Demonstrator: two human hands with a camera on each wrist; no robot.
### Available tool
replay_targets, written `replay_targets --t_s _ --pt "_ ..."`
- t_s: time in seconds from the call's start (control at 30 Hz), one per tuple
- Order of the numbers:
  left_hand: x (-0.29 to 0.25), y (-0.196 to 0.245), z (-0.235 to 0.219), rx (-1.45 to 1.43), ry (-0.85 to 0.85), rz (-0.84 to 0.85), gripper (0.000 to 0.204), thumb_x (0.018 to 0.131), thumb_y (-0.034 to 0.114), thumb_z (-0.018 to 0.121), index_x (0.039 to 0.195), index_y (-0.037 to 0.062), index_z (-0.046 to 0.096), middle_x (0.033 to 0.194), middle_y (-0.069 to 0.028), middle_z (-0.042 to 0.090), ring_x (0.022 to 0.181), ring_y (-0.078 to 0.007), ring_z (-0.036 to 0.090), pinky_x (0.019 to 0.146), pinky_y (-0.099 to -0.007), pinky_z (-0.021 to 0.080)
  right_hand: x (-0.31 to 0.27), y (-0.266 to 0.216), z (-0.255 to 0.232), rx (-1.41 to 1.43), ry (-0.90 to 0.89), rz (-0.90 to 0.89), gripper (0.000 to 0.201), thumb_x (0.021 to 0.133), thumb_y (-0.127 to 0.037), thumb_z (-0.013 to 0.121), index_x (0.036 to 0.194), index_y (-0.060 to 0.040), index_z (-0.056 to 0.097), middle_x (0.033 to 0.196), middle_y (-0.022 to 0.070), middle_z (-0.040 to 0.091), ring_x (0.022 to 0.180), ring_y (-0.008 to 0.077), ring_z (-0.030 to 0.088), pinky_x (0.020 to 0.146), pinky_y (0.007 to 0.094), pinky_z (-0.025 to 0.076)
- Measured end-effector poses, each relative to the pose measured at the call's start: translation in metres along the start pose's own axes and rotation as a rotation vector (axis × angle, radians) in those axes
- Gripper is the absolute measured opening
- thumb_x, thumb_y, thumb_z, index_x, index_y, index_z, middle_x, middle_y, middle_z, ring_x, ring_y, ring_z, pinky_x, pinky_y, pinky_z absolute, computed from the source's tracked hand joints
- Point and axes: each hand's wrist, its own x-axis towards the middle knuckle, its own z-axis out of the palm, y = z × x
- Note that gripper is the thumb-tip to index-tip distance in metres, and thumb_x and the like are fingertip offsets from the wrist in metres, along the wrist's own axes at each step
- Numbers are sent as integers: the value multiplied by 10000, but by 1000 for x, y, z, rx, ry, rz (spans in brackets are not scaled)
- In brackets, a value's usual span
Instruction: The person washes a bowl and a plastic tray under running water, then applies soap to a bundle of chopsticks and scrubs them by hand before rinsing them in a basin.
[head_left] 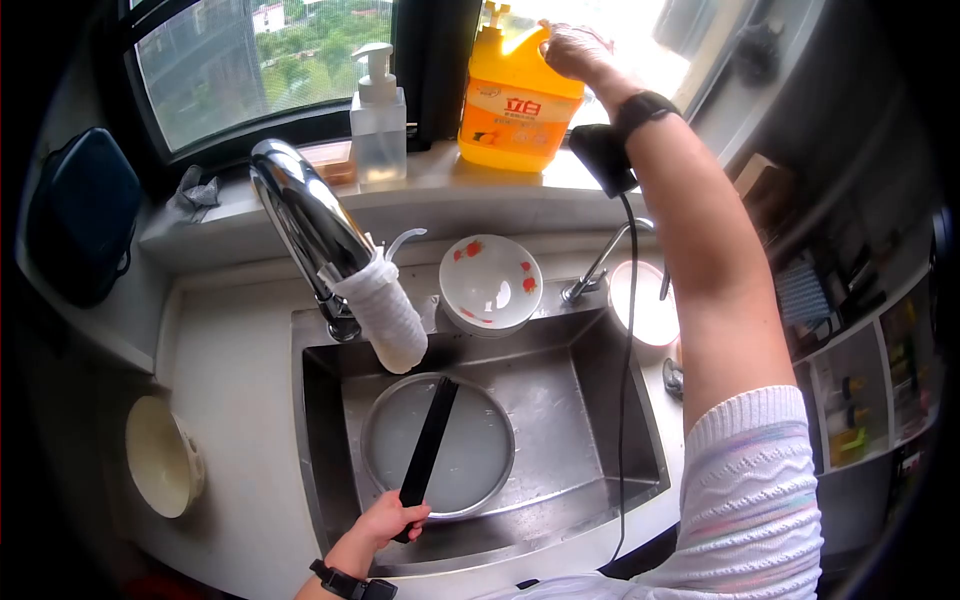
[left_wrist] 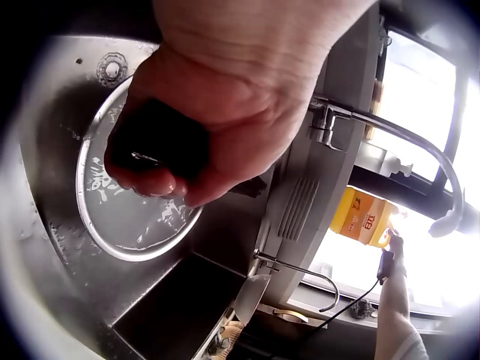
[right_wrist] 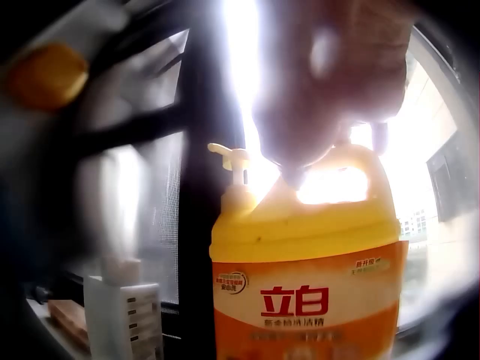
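Observation:
My left hand [head_left: 388,520] grips the near end of a long, flat black tool [head_left: 430,440]; its kind I cannot tell. The tool slants over a round metal basin [head_left: 508,420] of cloudy water in the sink. In the left wrist view, my curled fingers wrap its thick black end [left_wrist: 161,142], and the hand hides the rest. Up at the window, my right hand [head_left: 582,52] holds the handle of a yellow dish-soap jug [head_left: 520,110] with a pump top and an orange label. The jug is upright at the windowsill. In the right wrist view my fingers [right_wrist: 330,97] lie over its handle.
A chrome faucet [head_left: 310,215] with a white cloth-like sleeve [head_left: 385,315] arches over the sink [head_left: 560,440]. Behind stand a flowered bowl [head_left: 490,285], a clear pump bottle [head_left: 378,130] and a smaller tap [head_left: 600,270]. A cream bowl [head_left: 160,460] sits left. A cable [head_left: 628,350] hangs from my right wrist.

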Motion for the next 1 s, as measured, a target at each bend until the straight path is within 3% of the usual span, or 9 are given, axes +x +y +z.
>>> replay_targets --t_s 0.17,0.3,0.43,0.5,0.57,0.77,0.9,0.93,1.0 --pt "-4 -3 9 -54 21 11 105 778 39 586 755 18 486 560 -46 470 447 -154 467 459 -288 396 -38 -10 -34 12 22 -162 282 789 -120 477 1046 -87 589 989 123 616 965 269 578 818 418 448" --pt "-10 -1 14 -30 1 30 100 779 33 579 782 27 479 586 -48 478 448 -151 477 427 -284 403 -103 6 -99 109 43 -41 182 787 -88 513 915 -57 638 830 104 641 824 241 620 740 329 485" --pt "-18 1 17 14 -26 65 108 775 62 588 773 34 484 583 -53 490 445 -160 492 427 -294 417 -189 62 -158 333 -94 39 316 706 -116 524 987 11 593 829 204 627 774 281 621 689 328 492" --pt "-21 2 17 61 -35 60 110 773 77 589 767 37 487 579 -51 494 447 -160 499 431 -293 421 -241 84 -171 618 -212 47 145 691 6 505 793 41 602 656 59 602 621 113 541 573 258 448" --pt "-22 0 16 131 -6 80 108 781 76 592 770 39 491 565 -59 482 434 -174 487 430 -318 421 -296 114 -157 554 -235 -27 150 756 -52 532 866 -31 632 771 89 634 732 202 617 703 297 489" --pt "-33 -1 26 188 -28 61 91 775 76 576 755 37 496 577 -52 495 452 -163 503 441 -288 421 -438 142 -134 393 -342 394 187 706 -54 528 874 -53 610 769 102 630 753 212 606 721 331 469" --pt "-36 7 52 207 -28 70 89 777 67 575 775 32 494 579 -58 493 452 -167 500 444 -296 421 -468 168 -102 256 -288 431 214 719 -106 525 921 -117 597 817 101 634 794 263 601 731 360 464" --pt "-38 11 62 214 -22 56 92 780 65 577 786 32 492 580 -60 492 454 -169 499 445 -300 421 -464 174 -95 219 -285 410 141 805 -91 529 929 -98 598 829 91 638 778 208 600 734 313 480" --pt "-37 15 85 176 -43 63 98 783 67 580 798 34 489 584 -60 492 458 -170 500 446 -305 422 -459 184 -82 176 -239 348 133 810 -99 519 920 -108 594 831 86 639 764 206 603 725 314 482"
